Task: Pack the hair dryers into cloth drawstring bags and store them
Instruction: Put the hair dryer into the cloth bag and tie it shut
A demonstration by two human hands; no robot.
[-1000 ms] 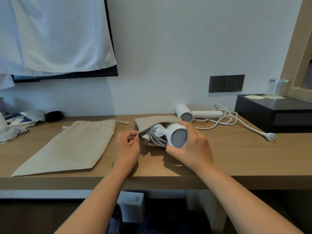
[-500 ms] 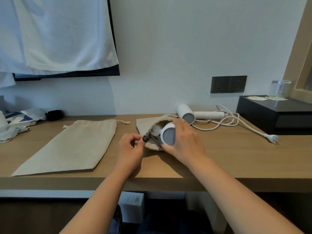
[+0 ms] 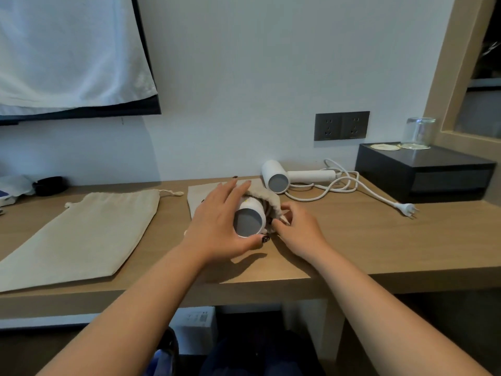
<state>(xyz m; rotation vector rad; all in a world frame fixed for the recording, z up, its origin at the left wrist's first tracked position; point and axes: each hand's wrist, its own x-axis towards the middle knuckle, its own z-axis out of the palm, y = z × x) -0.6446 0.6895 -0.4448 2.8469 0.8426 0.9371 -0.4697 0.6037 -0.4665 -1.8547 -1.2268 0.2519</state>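
Hands swapped: left hand (image 3: 217, 229) grips dryer (image 3: 249, 218).

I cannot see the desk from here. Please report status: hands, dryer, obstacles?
Left hand holds white hair dryer, half inside beige cloth drawstring bag. Right hand pinches bag's rim. Nothing blocking.

Bench (image 3: 379, 240) against wall; flat drawstring bag (image 3: 89, 229) on bench, left; second bag (image 3: 260, 198) at centre, hair dryer (image 3: 249, 217) partly in its mouth, barrel end toward viewer; left hand (image 3: 219, 223) on dryer's left side; right hand (image 3: 298, 226) at bag mouth, right of dryer; second hair dryer (image 3: 287, 177) behind, near wall, cord (image 3: 352, 185) trailing right to plug (image 3: 406, 208); box (image 3: 425, 175) far right; glass (image 3: 418, 132) on box; wall socket (image 3: 341, 125) above second dryer.
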